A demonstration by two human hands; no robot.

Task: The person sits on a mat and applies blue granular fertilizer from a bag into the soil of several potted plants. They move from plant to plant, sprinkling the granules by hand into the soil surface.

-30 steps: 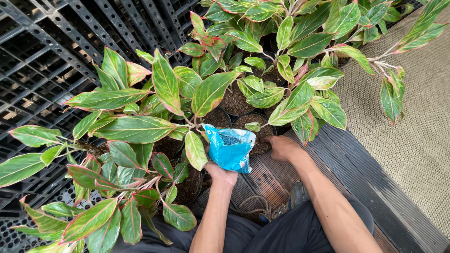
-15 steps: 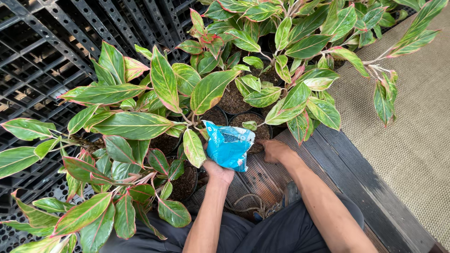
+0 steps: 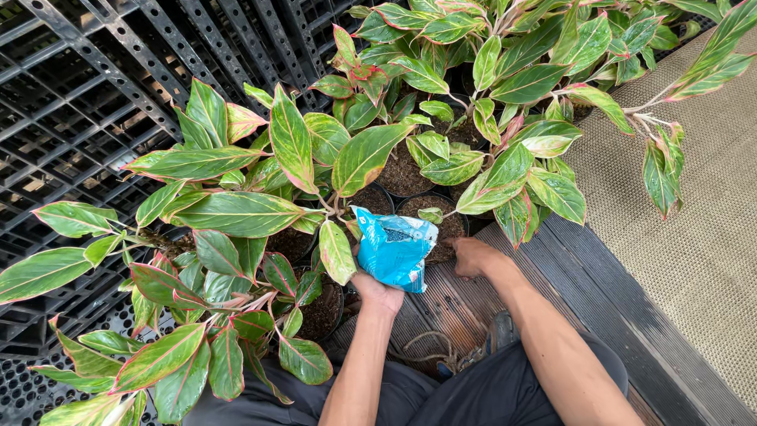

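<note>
My left hand (image 3: pixel 377 290) grips the bottom of a small blue plastic bag (image 3: pixel 394 246) whose open top shows dark granules. It is held upright among potted plants with green, pink-edged leaves (image 3: pixel 236 211). My right hand (image 3: pixel 471 256) reaches down to the rim of a small black pot of dark soil (image 3: pixel 441 225); its fingers are curled and partly hidden, and I cannot tell whether they hold anything. Another soil-filled pot (image 3: pixel 402 172) stands just behind.
Black plastic lattice crates (image 3: pixel 71 95) cover the left side. A woven tan mat (image 3: pixel 702 237) lies to the right. Dark wooden decking (image 3: pixel 583 276) runs beneath me, with my dark trousers (image 3: pixel 473 394) and a shoe (image 3: pixel 497 335) at the bottom.
My right hand has slid slightly left and down toward the small pot's near rim. The blue bag stays in my left hand at about the same spot.
</note>
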